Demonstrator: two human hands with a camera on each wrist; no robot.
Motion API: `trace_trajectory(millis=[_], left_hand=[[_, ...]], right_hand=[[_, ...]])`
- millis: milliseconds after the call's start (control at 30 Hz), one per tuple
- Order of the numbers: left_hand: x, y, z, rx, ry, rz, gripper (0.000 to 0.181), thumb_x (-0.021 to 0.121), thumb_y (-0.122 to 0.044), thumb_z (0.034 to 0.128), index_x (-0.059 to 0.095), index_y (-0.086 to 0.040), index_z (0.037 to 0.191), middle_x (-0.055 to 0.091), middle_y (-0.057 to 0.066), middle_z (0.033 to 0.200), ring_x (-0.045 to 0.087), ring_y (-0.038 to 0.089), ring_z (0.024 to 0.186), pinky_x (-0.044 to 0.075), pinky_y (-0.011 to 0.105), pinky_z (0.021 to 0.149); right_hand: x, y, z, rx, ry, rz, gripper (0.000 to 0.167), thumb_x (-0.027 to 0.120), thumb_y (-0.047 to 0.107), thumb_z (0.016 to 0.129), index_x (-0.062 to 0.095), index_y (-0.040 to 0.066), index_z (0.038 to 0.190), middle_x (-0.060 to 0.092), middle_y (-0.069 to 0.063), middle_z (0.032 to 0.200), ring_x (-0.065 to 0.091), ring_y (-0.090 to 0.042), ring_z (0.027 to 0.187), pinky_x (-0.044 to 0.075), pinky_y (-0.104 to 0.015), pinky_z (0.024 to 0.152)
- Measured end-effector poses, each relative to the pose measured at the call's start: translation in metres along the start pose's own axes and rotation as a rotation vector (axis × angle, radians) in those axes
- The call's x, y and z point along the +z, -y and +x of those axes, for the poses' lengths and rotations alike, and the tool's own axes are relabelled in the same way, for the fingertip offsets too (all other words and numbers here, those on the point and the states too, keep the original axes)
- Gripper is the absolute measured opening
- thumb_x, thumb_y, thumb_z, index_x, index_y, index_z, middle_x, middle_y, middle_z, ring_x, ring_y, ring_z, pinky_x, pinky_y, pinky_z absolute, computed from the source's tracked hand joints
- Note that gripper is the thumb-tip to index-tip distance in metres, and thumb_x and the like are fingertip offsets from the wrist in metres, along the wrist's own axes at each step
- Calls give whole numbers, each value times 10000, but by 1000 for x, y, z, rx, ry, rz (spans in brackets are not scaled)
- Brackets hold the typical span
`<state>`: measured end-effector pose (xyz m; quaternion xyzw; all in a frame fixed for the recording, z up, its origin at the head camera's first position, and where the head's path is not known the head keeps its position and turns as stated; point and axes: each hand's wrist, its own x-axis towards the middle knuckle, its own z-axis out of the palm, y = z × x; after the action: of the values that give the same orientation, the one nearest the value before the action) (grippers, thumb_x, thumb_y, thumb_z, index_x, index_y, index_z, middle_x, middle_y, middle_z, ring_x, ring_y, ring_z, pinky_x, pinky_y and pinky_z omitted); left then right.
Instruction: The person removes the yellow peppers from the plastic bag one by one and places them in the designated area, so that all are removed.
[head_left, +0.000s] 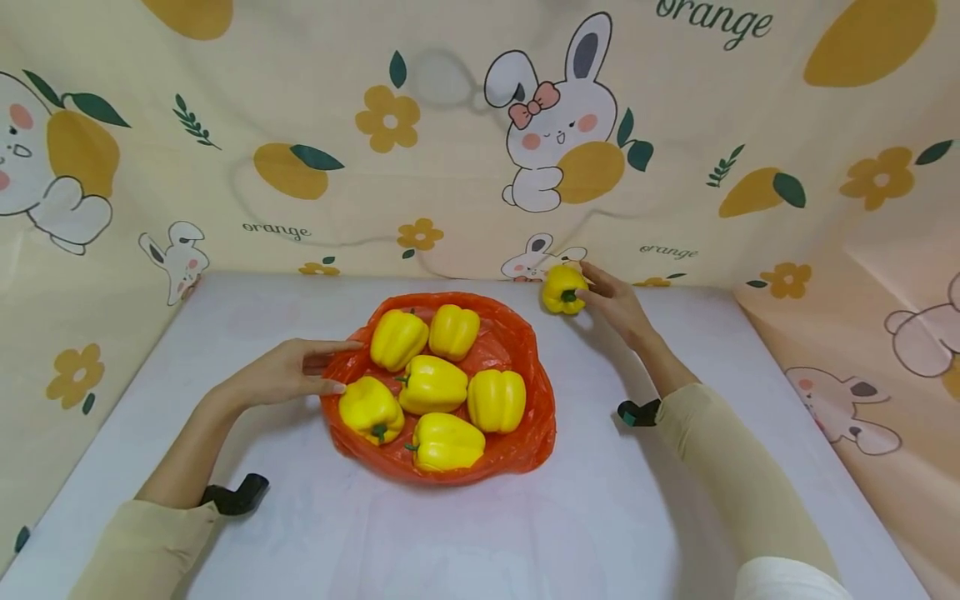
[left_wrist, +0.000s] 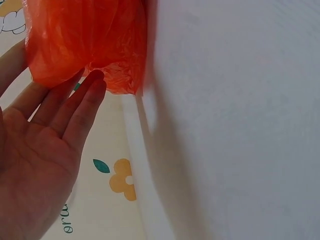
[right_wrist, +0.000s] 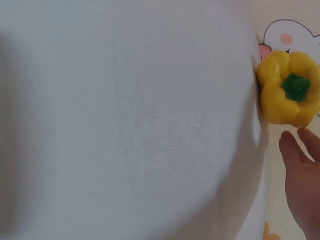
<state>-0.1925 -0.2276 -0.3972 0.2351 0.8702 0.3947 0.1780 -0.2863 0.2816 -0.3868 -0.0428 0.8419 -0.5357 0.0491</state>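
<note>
At two o'clock from a red plastic bag point(head_left: 542, 417) of six yellow bell peppers point(head_left: 435, 384), a lone bell pepper point(head_left: 559, 282) aims its stem point(head_left: 570, 295) toward six o'clock; the nearer right hand point(head_left: 615, 304), fingers parted, no grip visible, meets its three-o'clock side. The left hand point(head_left: 279, 372), fingers extended, touches the bag at nine.

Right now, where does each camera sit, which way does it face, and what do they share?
Head: worn on the head, facing forward and down at the red bag of yellow peppers; both forearms, left hand and right hand show.
Left wrist: on that wrist, facing past the left palm to the bag's side.
Right wrist: on that wrist, facing across the white tabletop to the lone pepper; part of the right hand shows.
Shared: head and right wrist both show that pepper.
</note>
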Motion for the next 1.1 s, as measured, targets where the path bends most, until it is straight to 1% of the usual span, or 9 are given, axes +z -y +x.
trace_trajectory(millis=[133,367,467,600,733,867,933,1000,1100], left_hand=[[-1,-2,0,-14,10,-9,627,739,-309,901,521,-98,1449,492,180,1470,544,357,1269,467,508,1023],[-2,-3,1,-37,24,-25,644,740,-319,900,507,-104,1461,482,175,1481,530,355,1279,471,495,1022],[-1,-3,1,-30,25,-19,640,740,-317,900,510,-104,1459,485,173,1478,529,352,1279,469,494,1025],[-1,-3,1,-7,21,-17,629,745,-296,899,519,-97,1451,499,171,1467,540,337,1269,468,485,1027],[-1,-3,1,-4,26,-19,632,746,-302,899,516,-99,1453,510,178,1453,562,323,1241,477,480,1018],[0,-6,-1,-14,39,-11,670,750,-338,891,496,-119,1471,494,175,1468,526,338,1260,455,523,1033],[0,-7,-1,-14,46,-14,685,751,-339,888,481,-132,1483,478,177,1482,494,360,1285,432,554,1045],[1,-7,-2,-18,53,-16,694,748,-336,890,467,-142,1494,468,183,1489,486,374,1292,427,565,1046],[0,-7,-2,-23,61,-16,694,746,-329,893,459,-154,1500,462,190,1492,503,372,1269,442,558,1034]], right_hand=[[-1,-1,-4,-91,-37,16,589,621,88,969,392,13,1506,368,-163,1562,385,-388,1395,318,-507,1147],[3,7,-19,-206,-95,-3,548,659,29,928,474,-36,1440,440,-197,1507,398,-374,1386,306,-503,1150],[6,12,-28,-250,-77,11,543,663,6,919,481,-55,1427,451,-210,1494,404,-373,1383,307,-516,1146],[10,21,-39,-304,-23,33,544,667,-22,910,476,-80,1417,456,-236,1480,419,-389,1369,315,-543,1128],[14,26,-49,-357,14,49,542,672,-49,901,479,-100,1404,463,-260,1463,440,-432,1334,334,-553,1103],[19,16,-51,-414,25,69,537,687,-25,904,507,-47,1410,511,-230,1433,475,-420,1303,380,-482,1096],[23,12,-52,-430,37,80,535,697,-3,905,524,-12,1411,545,-196,1409,504,-379,1289,416,-409,1084],[26,12,-55,-434,56,80,533,702,15,907,533,12,1412,568,-178,1384,526,-353,1272,446,-333,1058],[32,14,-64,-413,90,77,540,695,22,913,525,35,1425,572,-153,1387,542,-298,1268,460,-255,1029]])
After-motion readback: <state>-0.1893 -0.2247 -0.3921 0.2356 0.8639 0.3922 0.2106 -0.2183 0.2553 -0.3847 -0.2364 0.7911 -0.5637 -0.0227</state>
